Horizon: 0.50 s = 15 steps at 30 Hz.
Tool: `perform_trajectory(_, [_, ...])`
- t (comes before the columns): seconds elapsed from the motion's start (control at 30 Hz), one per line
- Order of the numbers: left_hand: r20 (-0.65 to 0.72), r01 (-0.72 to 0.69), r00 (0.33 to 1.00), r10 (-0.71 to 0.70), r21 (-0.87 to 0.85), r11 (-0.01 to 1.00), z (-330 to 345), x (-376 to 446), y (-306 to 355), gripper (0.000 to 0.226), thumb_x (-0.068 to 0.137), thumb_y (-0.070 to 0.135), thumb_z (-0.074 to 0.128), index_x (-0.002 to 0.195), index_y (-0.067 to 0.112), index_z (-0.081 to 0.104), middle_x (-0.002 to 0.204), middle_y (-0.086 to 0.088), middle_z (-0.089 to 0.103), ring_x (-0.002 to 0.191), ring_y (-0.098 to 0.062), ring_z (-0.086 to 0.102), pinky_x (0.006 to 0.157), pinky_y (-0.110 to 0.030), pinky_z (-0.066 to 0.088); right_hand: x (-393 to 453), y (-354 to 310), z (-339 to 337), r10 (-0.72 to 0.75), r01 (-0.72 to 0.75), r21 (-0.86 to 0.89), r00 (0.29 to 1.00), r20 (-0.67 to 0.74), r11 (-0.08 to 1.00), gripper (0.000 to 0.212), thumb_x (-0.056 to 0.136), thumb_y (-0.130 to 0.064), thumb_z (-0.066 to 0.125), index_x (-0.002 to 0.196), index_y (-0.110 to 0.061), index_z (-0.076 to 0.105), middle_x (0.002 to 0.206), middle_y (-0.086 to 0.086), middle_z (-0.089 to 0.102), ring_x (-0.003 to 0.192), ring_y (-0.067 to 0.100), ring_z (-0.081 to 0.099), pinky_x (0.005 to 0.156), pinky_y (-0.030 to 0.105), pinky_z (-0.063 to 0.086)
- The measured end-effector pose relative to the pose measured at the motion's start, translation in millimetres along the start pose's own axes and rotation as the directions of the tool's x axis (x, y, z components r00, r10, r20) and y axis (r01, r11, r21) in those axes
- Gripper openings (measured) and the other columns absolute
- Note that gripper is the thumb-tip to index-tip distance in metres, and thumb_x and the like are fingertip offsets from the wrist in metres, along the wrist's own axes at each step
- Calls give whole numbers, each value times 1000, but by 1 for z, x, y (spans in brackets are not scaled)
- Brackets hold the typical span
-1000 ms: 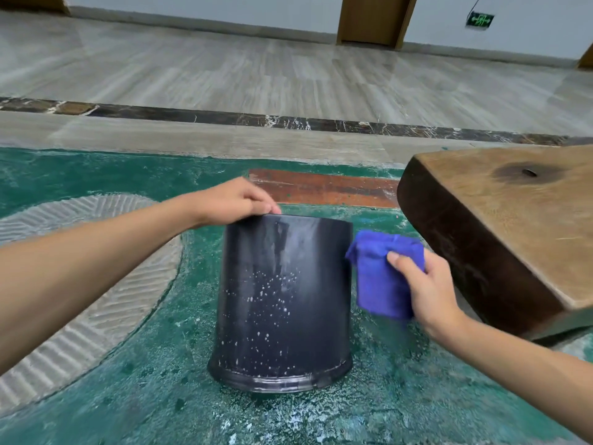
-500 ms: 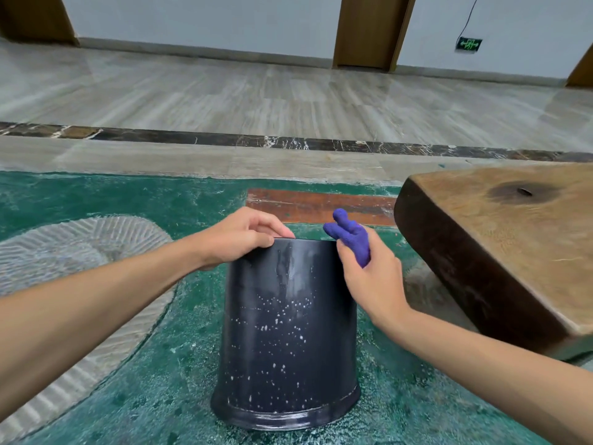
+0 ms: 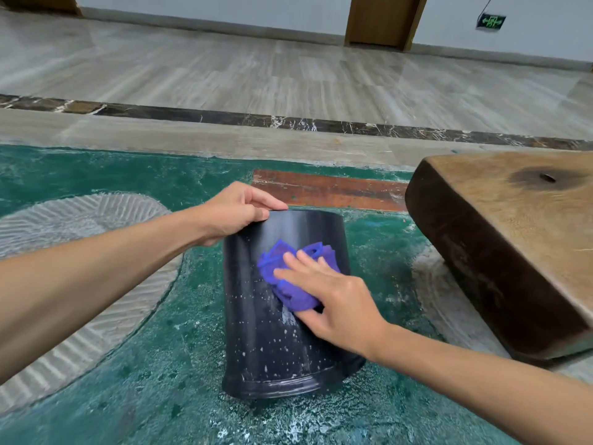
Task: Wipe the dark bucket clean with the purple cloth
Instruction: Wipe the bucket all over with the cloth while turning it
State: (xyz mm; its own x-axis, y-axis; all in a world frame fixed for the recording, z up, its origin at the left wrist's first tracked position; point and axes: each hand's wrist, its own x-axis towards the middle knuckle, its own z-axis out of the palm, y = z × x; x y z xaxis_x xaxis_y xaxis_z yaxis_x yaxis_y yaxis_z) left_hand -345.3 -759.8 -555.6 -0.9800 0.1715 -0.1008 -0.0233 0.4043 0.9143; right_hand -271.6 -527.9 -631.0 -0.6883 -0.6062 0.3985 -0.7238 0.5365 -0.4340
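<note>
Green wet floor (image 3: 154, 364) carries the upside-down dark bucket (image 3: 256, 332), tilted. Left hand (image 3: 234, 213) grips its upper edge with curled fingers. Right hand (image 3: 330, 297), fingers straight, presses the bunched purple cloth (image 3: 288, 284) against the bucket's side, beside a wooden slab (image 3: 513, 239).

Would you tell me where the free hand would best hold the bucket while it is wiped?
At the upturned base edge, from the left. The bucket stands mouth-down, so that edge is the only lip; the left hand grips it, away from the right hand pressing the cloth.
</note>
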Motion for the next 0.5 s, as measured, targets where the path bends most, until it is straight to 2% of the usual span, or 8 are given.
perform_trajectory(0.1, [-6, 25, 1000, -25, -16, 1000, -5, 1, -4, 35, 92, -10, 50, 115, 6, 72, 109, -9, 73, 102, -13, 60, 106, -29, 39, -8, -3, 3, -42, 43, -41, 998, 39, 998, 50, 86, -26, 61, 136, -28, 65, 150, -4, 54, 142, 13, 46, 115, 41, 43])
perform_trajectory(0.23, [-25, 51, 998, -53, -46, 998, -9, 4, -8, 36, 92, -9, 51, 112, 11, 72, 106, -4, 73, 103, -13, 62, 103, -24, 41, -36, -4, 9, -124, 126, -10, 983, 132, 992, 52, 83, -23, 69, 135, -28, 66, 149, -7, 55, 141, 11, 48, 112, 41, 47])
perform_trajectory(0.37, [-8, 63, 998, -63, -44, 997, -15, 4, -12, 36, 92, -6, 53, 107, 17, 75, 111, -2, 73, 110, -12, 63, 101, -19, 42, -65, -3, 10, -197, 201, 2, 959, 202, 980, 46, 88, -29, 70, 134, -28, 67, 146, -9, 59, 138, 7, 51, 108, 36, 51])
perform_trajectory(0.5, [-15, 59, 998, -60, -42, 997, -18, -1, -13, 35, 92, -6, 54, 107, 16, 76, 112, -3, 74, 117, -17, 63, 108, -27, 40, -88, -15, 4, -199, 189, 62, 942, 269, 980, 40, 92, -32, 70, 132, -30, 66, 141, -12, 64, 134, 1, 54, 101, 32, 55])
